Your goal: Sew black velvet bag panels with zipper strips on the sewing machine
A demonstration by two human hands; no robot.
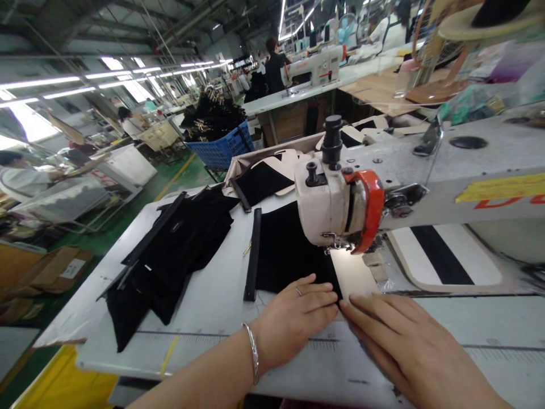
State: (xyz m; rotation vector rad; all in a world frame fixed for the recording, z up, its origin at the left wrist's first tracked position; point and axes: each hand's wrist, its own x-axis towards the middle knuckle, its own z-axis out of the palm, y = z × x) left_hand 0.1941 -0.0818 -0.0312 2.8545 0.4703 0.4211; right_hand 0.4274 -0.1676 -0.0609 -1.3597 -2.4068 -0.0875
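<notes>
A black fabric piece (pixel 283 244) with a zipper (pixel 252 255) along its left edge lies flat on the sewing table. Its right edge meets a cream panel (pixel 351 270) under the head of the sewing machine (pixel 326 199). My left hand (pixel 296 315), wearing a ring and bracelet, lies with fingers stretched over the black fabric's near right corner. Fingers extended, my right hand (pixel 395 335) rests at the near edge of the cream panel, its fingertips close to the left hand's. The needle area is partly hidden behind the machine head.
Black zippered pieces (pixel 170 244) are piled on the table's left side. Cream panels with black parts (pixel 276 173) lie behind the machine. A cream panel with a black stripe (pixel 443 255) sits under the machine arm. Beyond stand a full blue crate (pixel 221 149) and another sewing machine (pixel 317 67).
</notes>
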